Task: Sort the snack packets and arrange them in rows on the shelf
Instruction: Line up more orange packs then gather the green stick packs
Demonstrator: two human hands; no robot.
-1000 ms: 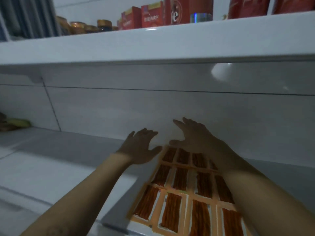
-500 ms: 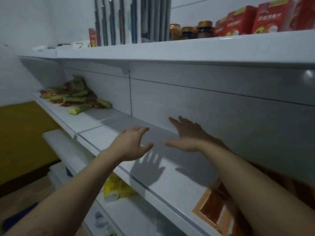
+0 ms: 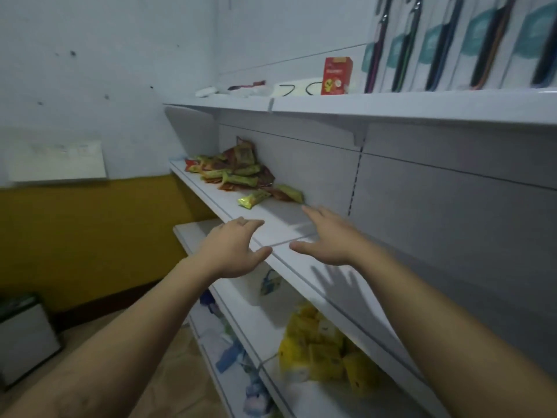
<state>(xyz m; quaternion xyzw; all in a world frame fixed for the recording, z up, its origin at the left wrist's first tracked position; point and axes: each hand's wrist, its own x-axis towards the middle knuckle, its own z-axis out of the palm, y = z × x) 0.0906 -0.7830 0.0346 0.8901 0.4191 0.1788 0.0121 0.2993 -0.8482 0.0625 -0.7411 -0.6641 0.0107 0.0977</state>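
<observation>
A loose heap of green, yellow and red snack packets (image 3: 236, 171) lies at the far left end of the white middle shelf (image 3: 280, 218), against the grey back panel. One yellow-green packet (image 3: 253, 199) lies apart from the heap, nearest to me. My left hand (image 3: 233, 251) hovers over the shelf's front edge, fingers spread, holding nothing. My right hand (image 3: 327, 236) reaches over the shelf with straight fingers pointing at the packets, also holding nothing. Both hands are short of the heap.
The upper shelf (image 3: 391, 105) carries a red box (image 3: 337, 75), white items and hanging packaged goods. On the lower shelf lie yellow packets (image 3: 319, 342) and blue-white items (image 3: 271, 282). A grey bin (image 3: 27, 339) stands on the floor at left, by a yellow-based wall.
My view has swung left, from the orange rows of packets at the right to the heap at the shelf's left end. Both hands moved left along the shelf, still holding nothing.
</observation>
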